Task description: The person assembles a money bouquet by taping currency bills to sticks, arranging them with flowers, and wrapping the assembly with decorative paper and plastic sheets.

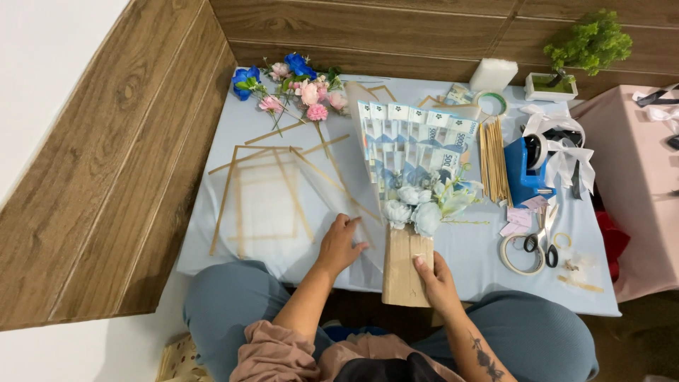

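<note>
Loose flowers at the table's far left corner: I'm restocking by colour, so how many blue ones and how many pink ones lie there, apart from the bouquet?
Blue flowers: 2
Pink flowers: 6, as far as the cluster lets me separate them
Total: 8
The pale blue blooms in the bouquet, held at its wrap by the right hand, are not counted.
</note>
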